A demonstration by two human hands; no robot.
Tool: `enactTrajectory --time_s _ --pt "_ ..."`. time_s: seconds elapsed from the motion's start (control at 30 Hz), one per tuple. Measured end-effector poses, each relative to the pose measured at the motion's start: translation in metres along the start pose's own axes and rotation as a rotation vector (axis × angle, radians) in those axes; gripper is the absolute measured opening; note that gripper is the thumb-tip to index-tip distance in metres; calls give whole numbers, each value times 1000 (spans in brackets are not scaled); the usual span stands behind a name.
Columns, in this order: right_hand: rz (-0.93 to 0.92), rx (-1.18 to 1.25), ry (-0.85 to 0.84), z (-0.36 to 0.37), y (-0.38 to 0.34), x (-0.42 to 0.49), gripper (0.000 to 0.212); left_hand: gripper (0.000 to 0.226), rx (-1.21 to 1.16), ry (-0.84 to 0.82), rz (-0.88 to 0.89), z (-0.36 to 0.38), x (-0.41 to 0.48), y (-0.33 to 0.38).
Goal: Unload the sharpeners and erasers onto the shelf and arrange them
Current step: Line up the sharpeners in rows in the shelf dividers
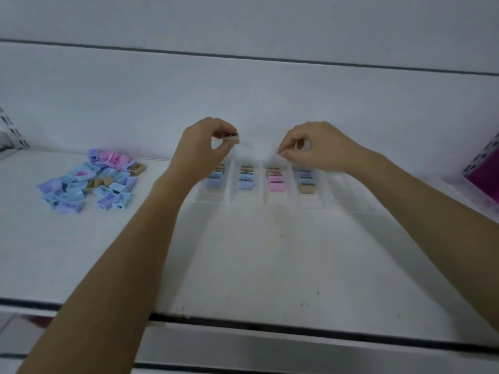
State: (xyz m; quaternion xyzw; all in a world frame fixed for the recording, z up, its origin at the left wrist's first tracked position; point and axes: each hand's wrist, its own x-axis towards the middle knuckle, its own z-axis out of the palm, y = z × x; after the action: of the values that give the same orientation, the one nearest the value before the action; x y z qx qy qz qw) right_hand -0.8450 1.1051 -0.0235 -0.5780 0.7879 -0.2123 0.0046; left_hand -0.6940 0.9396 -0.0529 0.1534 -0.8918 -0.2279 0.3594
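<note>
Small tan plastic sharpener point(232, 139): pinched in left hand point(205, 143) fingers; likely light, rigid, slick; best held by flat sides. Right hand point(316, 147) fingers pinched together; contents cannot be told.

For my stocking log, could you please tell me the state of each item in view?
Tan plastic sharpener: pinched by left hand, lifted off shelf.
Right hand: fingers curled, contents unclear.
Clear plastic divider tray: four lanes partly filled.
Pile of pastel plastic sharpeners: loose, unsorted on white shelf.
</note>
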Motion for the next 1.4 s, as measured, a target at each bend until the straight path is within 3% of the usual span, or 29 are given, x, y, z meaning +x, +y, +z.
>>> enactTrajectory --time_s 0.17,0.43,0.67,0.83,1.4 --pt "35 70 139 6 -23 3 16 15 39 -86 12 -42 -12 -27" --pt "64 58 175 72 -92 17 20 10 -13 -242 107 -60 -31 -75" --pt "61 -74 468 127 -118 10 27 11 -74 -276 163 -58 -47 -92" --pt "-39 -187 422 138 -120 8 26 11 46 -314 135 -58 -47 -95" --pt "-50 -94 435 139 -119 5 29 15 156 -293 151 -54 -52 -87"
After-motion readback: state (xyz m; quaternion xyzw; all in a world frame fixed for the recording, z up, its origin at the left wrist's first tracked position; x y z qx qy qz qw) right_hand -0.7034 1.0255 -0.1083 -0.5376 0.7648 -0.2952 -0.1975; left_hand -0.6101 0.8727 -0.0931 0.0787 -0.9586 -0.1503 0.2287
